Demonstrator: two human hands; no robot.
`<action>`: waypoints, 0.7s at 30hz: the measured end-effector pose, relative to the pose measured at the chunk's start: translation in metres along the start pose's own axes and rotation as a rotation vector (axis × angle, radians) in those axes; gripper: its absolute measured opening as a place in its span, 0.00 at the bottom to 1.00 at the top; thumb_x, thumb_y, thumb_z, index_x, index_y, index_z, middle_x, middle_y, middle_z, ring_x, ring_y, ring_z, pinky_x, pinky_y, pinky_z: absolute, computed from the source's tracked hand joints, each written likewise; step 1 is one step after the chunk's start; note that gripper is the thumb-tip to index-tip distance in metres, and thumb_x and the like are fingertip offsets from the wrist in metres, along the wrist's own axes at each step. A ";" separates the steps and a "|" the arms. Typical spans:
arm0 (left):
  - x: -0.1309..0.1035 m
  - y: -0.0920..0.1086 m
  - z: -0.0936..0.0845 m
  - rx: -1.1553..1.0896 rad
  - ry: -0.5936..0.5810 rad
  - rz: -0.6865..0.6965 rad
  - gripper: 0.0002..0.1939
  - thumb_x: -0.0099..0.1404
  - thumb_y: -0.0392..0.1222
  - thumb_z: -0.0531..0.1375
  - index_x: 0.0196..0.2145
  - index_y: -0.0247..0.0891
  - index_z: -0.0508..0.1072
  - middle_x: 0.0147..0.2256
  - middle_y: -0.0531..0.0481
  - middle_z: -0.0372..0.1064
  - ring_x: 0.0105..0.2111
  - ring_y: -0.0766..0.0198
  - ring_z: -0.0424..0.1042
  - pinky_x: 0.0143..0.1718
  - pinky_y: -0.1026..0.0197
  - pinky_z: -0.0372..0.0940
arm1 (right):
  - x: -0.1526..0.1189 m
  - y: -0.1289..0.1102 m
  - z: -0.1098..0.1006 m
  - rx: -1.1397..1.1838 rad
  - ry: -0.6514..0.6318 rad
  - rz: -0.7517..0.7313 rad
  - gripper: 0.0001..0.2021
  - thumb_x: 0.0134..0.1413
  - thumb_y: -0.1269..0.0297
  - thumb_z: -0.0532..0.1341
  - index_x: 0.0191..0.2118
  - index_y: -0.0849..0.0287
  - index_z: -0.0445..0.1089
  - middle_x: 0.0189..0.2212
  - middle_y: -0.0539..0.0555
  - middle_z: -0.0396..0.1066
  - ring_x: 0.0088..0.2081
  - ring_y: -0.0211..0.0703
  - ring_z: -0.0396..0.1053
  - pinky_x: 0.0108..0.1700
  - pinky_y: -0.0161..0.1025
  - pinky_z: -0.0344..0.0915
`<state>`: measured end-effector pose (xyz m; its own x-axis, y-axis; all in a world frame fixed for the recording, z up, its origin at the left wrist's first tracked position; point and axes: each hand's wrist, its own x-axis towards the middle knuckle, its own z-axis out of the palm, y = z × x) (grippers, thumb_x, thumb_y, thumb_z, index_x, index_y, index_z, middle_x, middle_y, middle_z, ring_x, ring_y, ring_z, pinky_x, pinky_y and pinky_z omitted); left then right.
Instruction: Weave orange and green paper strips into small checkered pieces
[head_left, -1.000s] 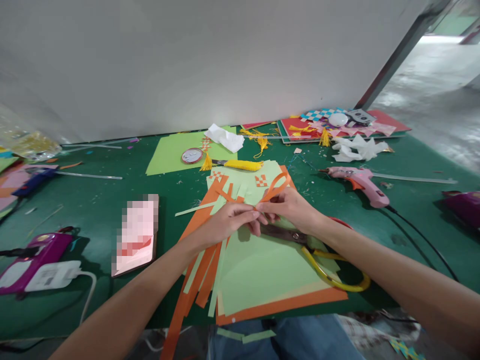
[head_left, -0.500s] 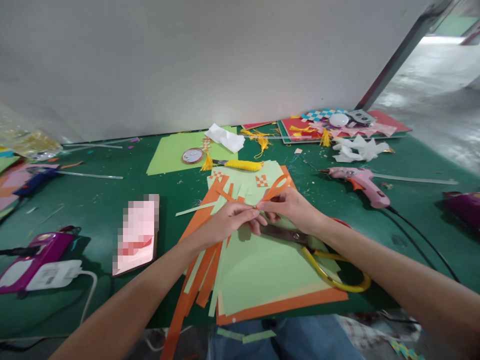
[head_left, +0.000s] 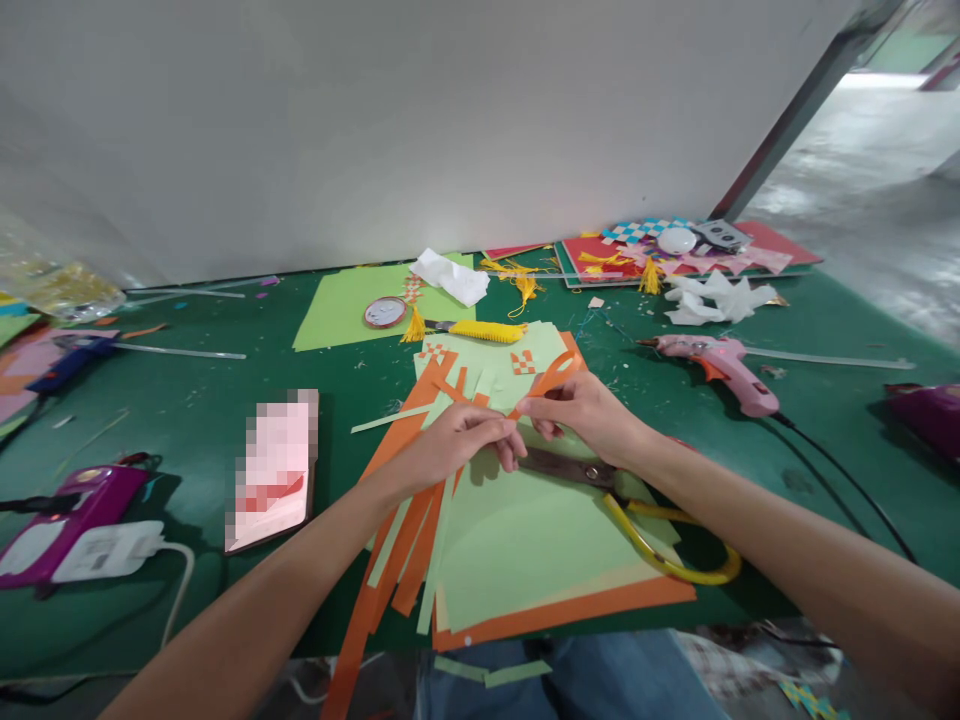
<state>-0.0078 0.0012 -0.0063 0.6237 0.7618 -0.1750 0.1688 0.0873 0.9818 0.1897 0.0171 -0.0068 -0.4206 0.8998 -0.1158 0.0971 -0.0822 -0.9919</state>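
Just beyond the scissors (head_left: pixel 562 467), the curled orange paper strip (head_left: pixel 547 380) slants away rightward from the left hand (head_left: pixel 457 440), fingers together, grip unclear, while the right hand (head_left: pixel 589 412), nearer its loop, pinches it.

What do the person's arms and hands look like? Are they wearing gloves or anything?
No gloves! The left hand and right hand are bare. No sleeves show on either forearm, and I see no watch or bracelet. Some fingers are hidden, so I can't rule out rings.
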 end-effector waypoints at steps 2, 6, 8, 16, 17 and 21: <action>0.000 0.000 0.000 0.001 0.000 0.000 0.17 0.68 0.45 0.53 0.31 0.33 0.77 0.27 0.47 0.74 0.28 0.66 0.72 0.35 0.63 0.63 | 0.000 0.000 0.000 -0.004 0.007 0.001 0.18 0.47 0.54 0.66 0.17 0.60 0.65 0.13 0.47 0.63 0.18 0.32 0.58 0.23 0.34 0.55; 0.000 0.001 0.000 0.001 -0.002 0.009 0.17 0.68 0.44 0.53 0.31 0.33 0.77 0.27 0.47 0.74 0.28 0.66 0.72 0.35 0.64 0.63 | -0.001 0.001 0.000 0.000 0.004 0.000 0.17 0.47 0.55 0.66 0.17 0.60 0.65 0.13 0.46 0.63 0.18 0.31 0.58 0.23 0.34 0.55; 0.000 0.001 0.000 -0.008 -0.006 0.007 0.17 0.68 0.44 0.53 0.31 0.33 0.77 0.27 0.47 0.74 0.28 0.66 0.72 0.35 0.64 0.63 | -0.001 0.001 0.000 0.009 -0.001 -0.003 0.17 0.47 0.55 0.66 0.18 0.60 0.65 0.14 0.46 0.63 0.18 0.32 0.58 0.23 0.34 0.55; 0.000 0.000 0.000 -0.018 0.004 0.003 0.17 0.68 0.44 0.54 0.29 0.31 0.77 0.28 0.45 0.75 0.27 0.66 0.72 0.34 0.64 0.64 | 0.002 -0.001 -0.004 0.043 0.040 -0.029 0.18 0.45 0.53 0.67 0.19 0.60 0.66 0.14 0.47 0.63 0.18 0.32 0.58 0.22 0.34 0.54; 0.000 -0.001 -0.001 -0.016 0.002 0.005 0.17 0.68 0.44 0.54 0.29 0.32 0.77 0.28 0.45 0.75 0.27 0.66 0.72 0.34 0.64 0.64 | 0.002 -0.001 -0.005 0.043 0.053 -0.032 0.18 0.45 0.52 0.67 0.18 0.61 0.66 0.14 0.48 0.63 0.18 0.32 0.58 0.22 0.34 0.54; 0.001 -0.001 -0.002 -0.014 0.001 0.011 0.17 0.68 0.44 0.53 0.29 0.32 0.77 0.28 0.46 0.75 0.27 0.67 0.72 0.33 0.65 0.64 | 0.002 0.000 -0.009 0.034 0.064 -0.043 0.19 0.46 0.53 0.67 0.17 0.61 0.67 0.14 0.48 0.63 0.19 0.32 0.58 0.22 0.35 0.53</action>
<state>-0.0088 0.0026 -0.0072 0.6244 0.7636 -0.1641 0.1512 0.0880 0.9846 0.1967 0.0226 -0.0067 -0.3653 0.9283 -0.0702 0.0488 -0.0562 -0.9972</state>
